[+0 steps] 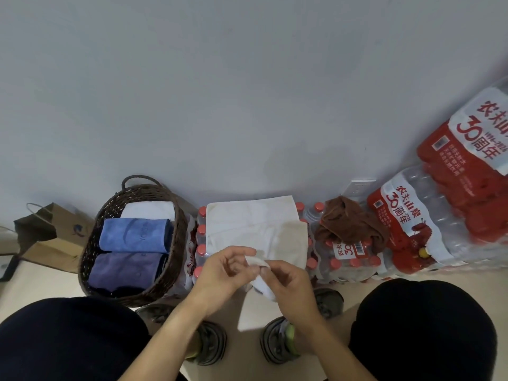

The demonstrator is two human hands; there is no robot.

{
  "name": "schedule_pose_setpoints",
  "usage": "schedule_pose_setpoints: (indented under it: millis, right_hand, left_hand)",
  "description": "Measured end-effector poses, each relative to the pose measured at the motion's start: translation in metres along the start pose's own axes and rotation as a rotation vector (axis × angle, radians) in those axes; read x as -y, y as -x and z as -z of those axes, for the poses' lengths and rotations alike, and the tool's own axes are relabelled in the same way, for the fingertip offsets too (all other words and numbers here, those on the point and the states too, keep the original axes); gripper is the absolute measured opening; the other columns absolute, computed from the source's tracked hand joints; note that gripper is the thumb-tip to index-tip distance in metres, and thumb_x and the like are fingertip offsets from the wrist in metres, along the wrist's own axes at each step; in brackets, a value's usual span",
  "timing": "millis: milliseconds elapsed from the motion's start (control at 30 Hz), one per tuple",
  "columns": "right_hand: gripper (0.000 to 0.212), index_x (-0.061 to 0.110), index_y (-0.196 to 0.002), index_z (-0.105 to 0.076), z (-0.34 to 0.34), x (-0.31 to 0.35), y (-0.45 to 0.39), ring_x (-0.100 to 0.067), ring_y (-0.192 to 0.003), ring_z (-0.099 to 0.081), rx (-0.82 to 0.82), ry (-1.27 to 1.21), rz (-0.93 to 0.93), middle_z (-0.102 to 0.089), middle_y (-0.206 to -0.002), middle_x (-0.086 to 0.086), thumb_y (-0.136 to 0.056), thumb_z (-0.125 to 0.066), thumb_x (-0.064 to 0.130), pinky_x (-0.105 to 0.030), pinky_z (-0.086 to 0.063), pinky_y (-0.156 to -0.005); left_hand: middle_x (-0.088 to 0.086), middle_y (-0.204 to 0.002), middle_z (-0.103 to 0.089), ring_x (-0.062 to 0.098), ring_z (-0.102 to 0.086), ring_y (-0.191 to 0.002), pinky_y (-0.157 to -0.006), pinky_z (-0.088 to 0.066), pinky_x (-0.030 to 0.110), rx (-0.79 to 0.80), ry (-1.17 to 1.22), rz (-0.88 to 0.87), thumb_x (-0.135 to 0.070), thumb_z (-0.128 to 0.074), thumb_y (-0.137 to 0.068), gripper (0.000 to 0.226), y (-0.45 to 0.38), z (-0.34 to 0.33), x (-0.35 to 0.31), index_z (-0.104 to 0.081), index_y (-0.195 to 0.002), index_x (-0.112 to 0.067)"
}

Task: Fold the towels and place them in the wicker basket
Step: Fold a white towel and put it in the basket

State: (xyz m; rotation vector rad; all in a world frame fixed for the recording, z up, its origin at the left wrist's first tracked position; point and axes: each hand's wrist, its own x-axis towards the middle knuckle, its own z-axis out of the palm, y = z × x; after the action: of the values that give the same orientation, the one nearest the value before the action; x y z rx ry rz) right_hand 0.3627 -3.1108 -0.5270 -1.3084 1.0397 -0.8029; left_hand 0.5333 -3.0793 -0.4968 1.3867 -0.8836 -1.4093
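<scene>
A white towel [247, 224] lies spread over packs of water bottles in the middle, its near edge hanging toward me. My left hand [220, 273] and my right hand [286, 281] meet at that near edge and both pinch the same corner of the cloth. To the left stands a dark wicker basket [90, 243] holding a folded blue towel [132, 235], a folded purple towel [123, 268] and a white towel [149, 210] at its far end. A crumpled brown towel [349, 224] rests on the bottle packs to the right.
Shrink-wrapped packs of water bottles [412, 229] with red labels line the wall from centre to far right. A brown paper bag [52, 235] lies left of the basket. My knees and shoes fill the bottom of the view, over a pale floor.
</scene>
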Motion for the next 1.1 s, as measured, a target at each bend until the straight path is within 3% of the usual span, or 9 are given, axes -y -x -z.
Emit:
schedule_pose_setpoints:
  millis: [100, 167, 233, 367, 467, 667, 867, 1000, 1100]
  right_hand:
    - [0.026, 0.027, -0.107, -0.075, 0.002, 0.001, 0.0, -0.02, -0.093, -0.07, 0.019, -0.013, -0.023, -0.075, -0.101, -0.001, -0.096, -0.058, 0.043, -0.031, -0.055, -0.075]
    - [0.028, 0.025, -0.106, -0.074, 0.001, 0.002, 0.0, -0.021, -0.091, -0.068, 0.056, 0.006, -0.033, -0.074, -0.098, -0.003, -0.098, -0.054, 0.044, -0.033, -0.054, -0.076]
    - [0.034, 0.022, -0.099, -0.073, 0.0, 0.005, 0.0, -0.022, -0.081, -0.062, 0.057, 0.02, -0.043, -0.069, -0.09, -0.008, -0.096, -0.055, 0.05, -0.036, -0.049, -0.07]
    - [0.03, 0.022, -0.097, -0.067, 0.001, 0.012, 0.007, -0.01, -0.075, -0.058, 0.181, 0.113, -0.088, -0.065, -0.084, -0.003, -0.09, -0.062, 0.051, -0.032, -0.046, -0.066]
    - [0.021, 0.022, -0.094, -0.062, 0.006, 0.015, 0.014, -0.007, -0.066, -0.053, 0.247, 0.32, -0.115, -0.063, -0.078, 0.003, -0.09, -0.058, 0.042, -0.032, -0.044, -0.06]
    - [0.021, 0.03, -0.095, -0.067, 0.043, 0.025, 0.01, -0.006, -0.076, -0.067, 0.151, 0.484, -0.126, -0.071, -0.087, 0.013, -0.087, -0.056, 0.014, -0.031, -0.057, -0.069]
    - [0.01, 0.025, -0.088, -0.069, 0.075, 0.02, 0.004, -0.012, -0.075, -0.067, 0.25, 0.643, -0.27, -0.072, -0.083, 0.005, -0.091, -0.06, 0.022, -0.038, -0.055, -0.072]
    - [0.011, 0.02, -0.085, -0.063, 0.069, 0.015, 0.003, -0.016, -0.066, -0.062, 0.228, 0.623, -0.343, -0.069, -0.079, -0.002, -0.091, -0.054, 0.02, -0.04, -0.052, -0.063]
    - [0.015, 0.016, -0.088, -0.06, 0.069, 0.018, 0.001, -0.014, -0.072, -0.055, 0.173, 0.486, -0.384, -0.062, -0.081, -0.003, -0.095, -0.047, 0.012, -0.033, -0.045, -0.066]
  left_hand:
    - [-0.005, -0.078, -0.056, 0.003, -0.052, -0.069, -0.07, -0.044, 0.016, -0.031, -0.39, -0.124, -0.024, -0.081, -0.078, 0.017, -0.001, 0.006, 0.004, -0.073, -0.093, -0.028]
    - [-0.006, -0.091, -0.056, 0.001, -0.054, -0.085, -0.075, -0.04, 0.01, -0.065, -0.496, -0.178, -0.031, -0.077, -0.082, 0.008, -0.002, 0.006, 0.004, -0.072, -0.087, -0.029]
    - [-0.009, -0.094, -0.061, 0.004, -0.059, -0.093, -0.078, -0.041, 0.011, -0.043, -0.452, -0.194, -0.036, -0.068, -0.088, 0.01, -0.002, 0.003, 0.002, -0.069, -0.085, -0.027]
    - [-0.011, -0.061, -0.054, 0.001, -0.048, -0.057, -0.055, -0.037, 0.013, -0.089, -0.403, -0.23, -0.038, -0.06, -0.095, 0.018, -0.001, -0.002, -0.001, -0.062, -0.083, -0.025]
    - [-0.008, -0.051, -0.044, 0.003, -0.036, -0.048, -0.047, -0.03, 0.017, -0.188, -0.412, -0.26, -0.041, -0.057, -0.096, 0.018, 0.0, -0.003, 0.0, -0.059, -0.085, -0.027]
    - [0.006, -0.046, -0.038, 0.017, -0.032, -0.043, -0.044, -0.024, 0.026, -0.291, -0.284, -0.244, -0.041, -0.056, -0.095, 0.018, -0.002, -0.002, -0.007, -0.057, -0.088, -0.025]
    - [-0.008, -0.04, -0.043, 0.004, -0.033, -0.035, -0.039, -0.027, 0.016, -0.295, -0.173, -0.219, -0.03, -0.058, -0.097, 0.015, -0.006, -0.003, -0.01, -0.058, -0.084, -0.023]
    - [-0.007, -0.043, -0.039, 0.016, -0.031, -0.041, -0.043, -0.024, 0.031, -0.274, -0.194, -0.21, -0.037, -0.058, -0.096, 0.018, -0.005, -0.002, -0.009, -0.059, -0.085, -0.024]
    - [0.0, -0.049, -0.051, 0.021, -0.041, -0.044, -0.043, -0.034, 0.038, -0.321, -0.269, -0.208, -0.038, -0.059, -0.096, 0.017, -0.004, 0.001, -0.013, -0.059, -0.086, -0.024]
